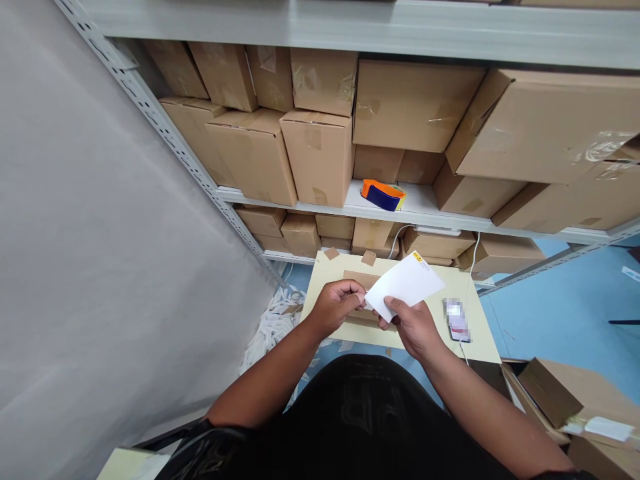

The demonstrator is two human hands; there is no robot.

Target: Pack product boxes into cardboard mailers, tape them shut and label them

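Note:
My right hand point(416, 328) holds a white label sheet point(407, 283) by its near edge, thumb on top. My left hand point(340, 301) is closed in a pinch at the sheet's left corner. Both hands hover over a flat brown cardboard piece point(356, 277) lying on a small pale yellow table point(327, 280).
A phone point(456, 320) with a white cable lies on the table at the right. An orange and blue tape dispenser point(383, 194) sits on the metal shelf among stacked cardboard boxes point(320, 150). White paper scraps point(270, 330) litter the floor at left. More boxes point(565, 390) stand at lower right.

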